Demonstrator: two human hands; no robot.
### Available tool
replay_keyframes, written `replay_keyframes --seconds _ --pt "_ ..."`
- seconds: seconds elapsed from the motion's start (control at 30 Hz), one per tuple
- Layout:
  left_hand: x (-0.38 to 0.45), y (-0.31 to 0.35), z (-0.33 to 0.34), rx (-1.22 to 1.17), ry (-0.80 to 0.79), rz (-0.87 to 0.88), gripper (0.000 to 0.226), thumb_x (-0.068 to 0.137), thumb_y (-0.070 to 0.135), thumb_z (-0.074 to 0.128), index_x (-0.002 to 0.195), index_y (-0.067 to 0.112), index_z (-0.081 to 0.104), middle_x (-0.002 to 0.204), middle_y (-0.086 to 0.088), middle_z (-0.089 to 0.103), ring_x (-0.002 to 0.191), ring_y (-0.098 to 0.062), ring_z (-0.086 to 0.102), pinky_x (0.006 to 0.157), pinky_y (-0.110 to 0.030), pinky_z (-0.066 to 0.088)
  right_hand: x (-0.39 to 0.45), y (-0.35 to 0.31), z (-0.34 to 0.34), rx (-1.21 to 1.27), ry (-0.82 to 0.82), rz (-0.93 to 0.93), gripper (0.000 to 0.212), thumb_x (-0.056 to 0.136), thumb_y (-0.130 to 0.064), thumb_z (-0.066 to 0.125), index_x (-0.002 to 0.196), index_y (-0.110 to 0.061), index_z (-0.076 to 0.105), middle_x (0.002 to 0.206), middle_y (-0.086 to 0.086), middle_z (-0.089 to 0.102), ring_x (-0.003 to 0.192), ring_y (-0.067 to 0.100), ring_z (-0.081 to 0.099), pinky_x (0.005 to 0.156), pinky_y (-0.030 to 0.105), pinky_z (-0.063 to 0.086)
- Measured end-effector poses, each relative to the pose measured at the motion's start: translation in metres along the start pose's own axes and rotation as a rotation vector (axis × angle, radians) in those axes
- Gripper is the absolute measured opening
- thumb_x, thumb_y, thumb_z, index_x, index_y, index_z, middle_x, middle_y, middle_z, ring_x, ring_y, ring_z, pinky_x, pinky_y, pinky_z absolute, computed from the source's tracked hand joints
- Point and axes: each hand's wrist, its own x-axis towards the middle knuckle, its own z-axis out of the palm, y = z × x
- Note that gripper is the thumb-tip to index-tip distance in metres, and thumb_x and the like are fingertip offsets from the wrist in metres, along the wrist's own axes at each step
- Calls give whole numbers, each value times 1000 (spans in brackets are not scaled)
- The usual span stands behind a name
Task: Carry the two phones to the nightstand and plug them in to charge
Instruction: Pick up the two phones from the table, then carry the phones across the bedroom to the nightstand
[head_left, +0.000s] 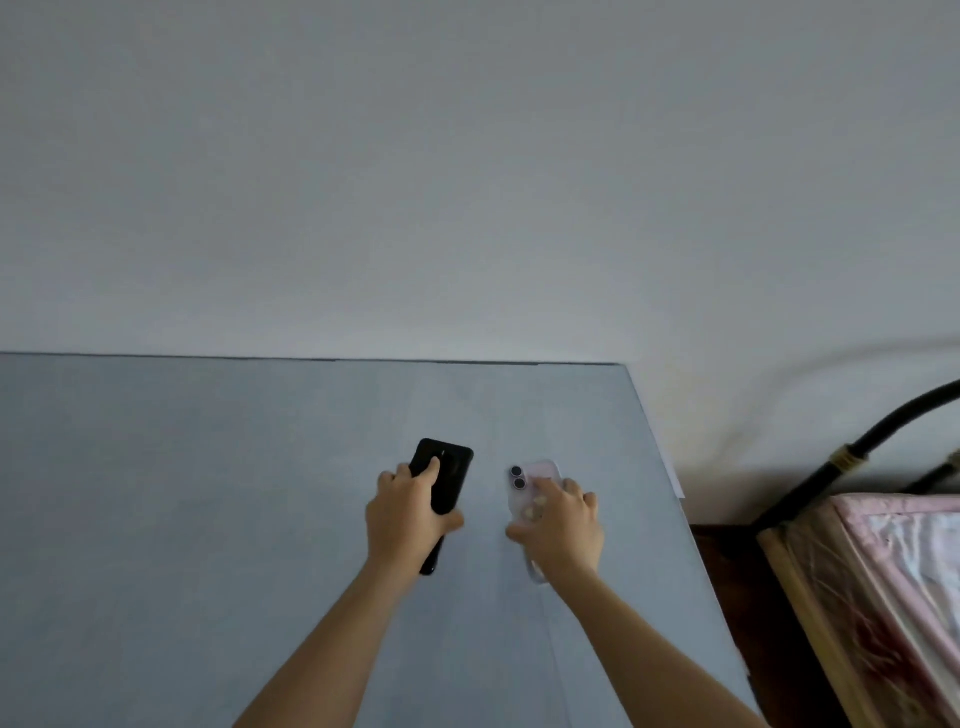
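We see the black phone (445, 480) in our left hand (402, 512), fingers closed around it. The pale phone (535, 491) lies back up on the grey table (208, 493), our right hand (563, 522) clamped over it. A bed (883, 582) stands to the right, beside the table.

Left hand (402, 514) grips black phone (448, 480); right hand (563, 525) covers pale phone (535, 475).

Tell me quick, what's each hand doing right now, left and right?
Left hand: closed around the black phone, its grip firm.
Right hand: fingers curled on the pale phone over the grey table.
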Motion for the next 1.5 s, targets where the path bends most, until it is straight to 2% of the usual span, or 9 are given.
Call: replay_keyframes --seconds 0.17,0.4,0.63,0.77,0.87,1.0,1.23,1.33,1.5 --pt "-6 32 -40 -12 97 75 75 73 42 66 141 26 40 113 -6 58 103 -27 49 67 -31 41 -13 1 -55 31 130 -18 58 64 -34 71 120 -28 56 115 1 53 109 25 43 66 29 39" --pt "-20 78 -76 -85 126 204 75 71 44 66 140 27 43 110 -3 61 102 -26 50 66 -30 40 -45 8 -121 48 295 -8 60 68 -34 70 125 -27 53 118 1 54 110 25 43 66 28 37" --pt "-38 123 -109 -171 157 426 74 68 43 67 138 27 46 105 -3 63 100 -27 51 67 -30 43 -93 18 -178 72 512 84 63 65 -38 72 125 -28 55 117 2 54 107 25 44 68 30 40" --pt "-65 142 -120 -196 135 575 73 68 42 67 137 26 47 105 -4 64 96 -27 51 63 -29 40 -139 27 -193 76 624 162 62 67 -37 72 126 -26 55 116 2 54 109 25 43 66 30 38" --pt "-91 153 -122 -222 100 681 73 68 41 67 137 25 48 104 -5 64 97 -27 52 65 -30 43 -182 34 -199 48 703 220 59 68 -38 72 123 -26 56 116 3 55 108 25 44 66 30 36" --pt "-130 173 -118 -247 51 806 75 67 43 69 137 24 48 101 -6 64 98 -27 53 64 -31 45 -240 52 -204 40 789 325 62 68 -41 73 126 -27 55 119 3 54 111 26 43 75 34 45" --pt "-213 224 -113 -284 -20 1028 76 72 49 71 139 24 45 112 -9 65 103 -30 54 71 -35 46 -342 98 -223 10 926 544 61 65 -43 75 121 -27 57 114 1 56 106 24 44 70 31 43" --pt "-249 251 -114 -305 -51 1132 80 70 52 73 139 25 45 112 -9 66 105 -30 54 73 -37 48 -387 117 -236 0 988 646 63 66 -41 76 124 -28 56 118 0 55 110 25 43 69 29 40" --pt "-327 292 -121 -362 -104 1297 81 68 50 76 139 23 47 108 -10 69 106 -31 57 78 -39 50 -475 148 -254 -34 1101 788 65 64 -41 75 125 -31 56 120 1 55 112 27 43 73 33 46"
